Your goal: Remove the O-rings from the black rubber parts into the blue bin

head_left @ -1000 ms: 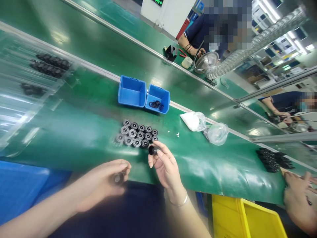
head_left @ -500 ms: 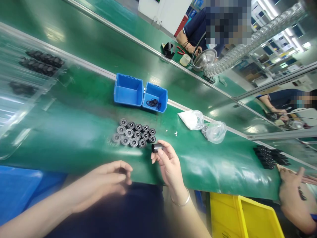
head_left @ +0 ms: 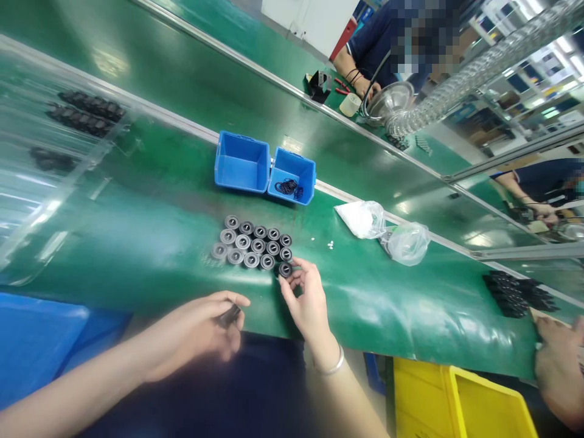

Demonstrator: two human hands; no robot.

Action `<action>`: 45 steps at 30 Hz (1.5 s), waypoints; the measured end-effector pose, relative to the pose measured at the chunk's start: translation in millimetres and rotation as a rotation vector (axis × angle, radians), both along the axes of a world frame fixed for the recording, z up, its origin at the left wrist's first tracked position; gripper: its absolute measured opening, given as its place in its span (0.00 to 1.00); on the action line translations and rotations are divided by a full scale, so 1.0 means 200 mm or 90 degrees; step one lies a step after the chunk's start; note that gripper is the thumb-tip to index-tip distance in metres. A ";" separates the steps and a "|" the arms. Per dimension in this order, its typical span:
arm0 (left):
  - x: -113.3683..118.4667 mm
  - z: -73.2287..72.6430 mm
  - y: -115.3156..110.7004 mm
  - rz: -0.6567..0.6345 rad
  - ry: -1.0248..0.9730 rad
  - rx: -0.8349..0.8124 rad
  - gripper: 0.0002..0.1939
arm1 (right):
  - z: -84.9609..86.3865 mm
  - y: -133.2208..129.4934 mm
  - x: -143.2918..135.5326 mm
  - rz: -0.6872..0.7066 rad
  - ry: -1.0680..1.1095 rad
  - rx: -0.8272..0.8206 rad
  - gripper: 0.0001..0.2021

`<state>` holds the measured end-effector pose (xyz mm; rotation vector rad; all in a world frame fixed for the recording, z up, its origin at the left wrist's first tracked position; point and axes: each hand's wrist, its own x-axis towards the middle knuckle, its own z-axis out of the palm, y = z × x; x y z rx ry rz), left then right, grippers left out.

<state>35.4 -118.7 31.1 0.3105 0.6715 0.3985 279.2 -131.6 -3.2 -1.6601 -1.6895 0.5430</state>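
Observation:
My right hand (head_left: 306, 299) has thumb and fingers closed round a short black cylinder (head_left: 285, 269), which stands upright at the right end of the nearest row. Beside it, several black cylinders (head_left: 258, 246) like it stand in three close rows on the green table, round tops facing up. Nearer the table's front edge, my left hand (head_left: 207, 328) is curled round another dark cylindrical part (head_left: 229, 315), partly hidden by the fingers. A few small white pieces (head_left: 330, 245) lie to the right of the rows.
Two blue bins (head_left: 241, 161) stand behind the rows; black rings (head_left: 288, 187) lie in the right one. Plastic bags (head_left: 407, 243) sit at the back right. A yellow crate (head_left: 424, 395) is below the front edge. A co-worker's hand (head_left: 559, 359) is at far right.
My right hand has lowered the black cylinder from above the table and turned it upright at the row's end. A dark part now shows in my left hand.

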 end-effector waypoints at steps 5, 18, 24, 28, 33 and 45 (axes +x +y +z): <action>0.00 0.00 0.01 0.014 -0.013 -0.034 0.10 | 0.01 -0.01 0.01 0.001 0.019 0.004 0.19; 0.00 0.01 0.00 0.029 -0.001 -0.028 0.11 | 0.07 -0.02 -0.02 0.004 -0.011 0.099 0.14; -0.04 0.05 0.03 -0.021 0.147 0.327 0.14 | 0.09 -0.02 0.00 0.015 -0.051 0.144 0.14; -0.16 0.09 0.09 -0.029 0.415 0.651 0.16 | 0.11 0.00 0.03 0.022 -0.069 0.158 0.14; -0.21 0.04 0.14 -0.074 0.704 0.866 0.14 | 0.13 0.05 0.10 0.039 -0.069 0.164 0.13; -0.11 -0.13 0.14 -0.092 0.814 0.893 0.08 | 0.12 0.16 0.20 0.102 -0.056 0.137 0.12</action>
